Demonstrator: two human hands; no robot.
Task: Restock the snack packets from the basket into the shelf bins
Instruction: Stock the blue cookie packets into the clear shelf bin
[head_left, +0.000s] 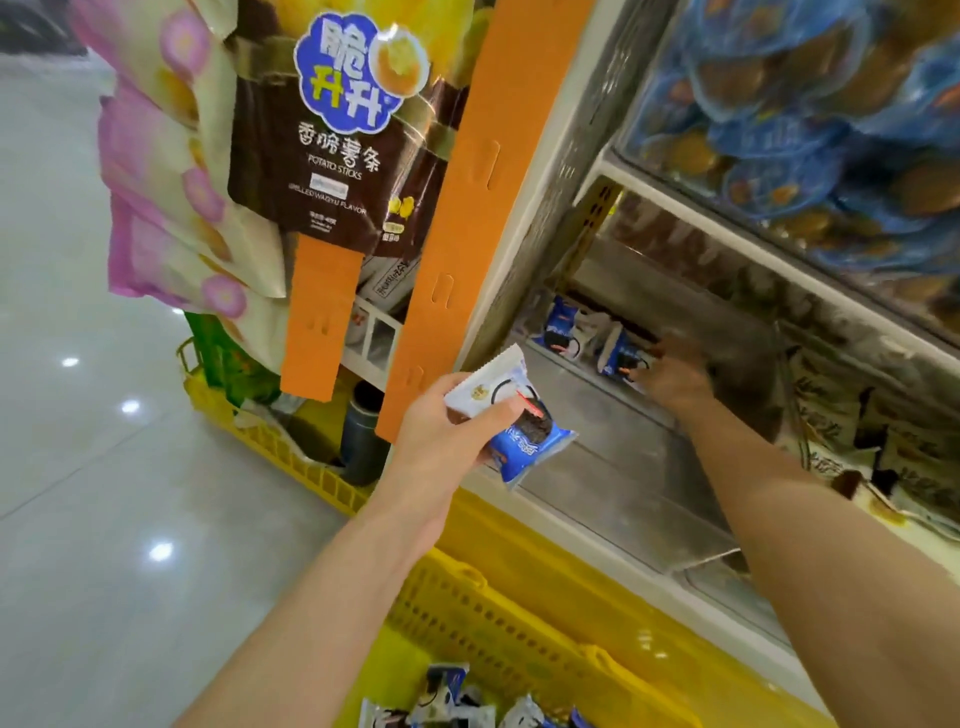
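A: The left hand (447, 434)?
B: Closed round a blue-white snack packet (514, 421), held before the shelf bin (623, 483).
A: The right hand (672, 374)?
B: Extended far into the bin beside stocked packets (563, 325); blurred, grip cannot be told. Further packets (447, 693) are seen in the near yellow basket (467, 587).

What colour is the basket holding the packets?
The basket is yellow, best seen in the head view.

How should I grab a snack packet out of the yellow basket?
Probably from above: the yellow basket is open-topped. Pinch a snack packet by its flat sealed end, since the middle looks puffy and slippery.
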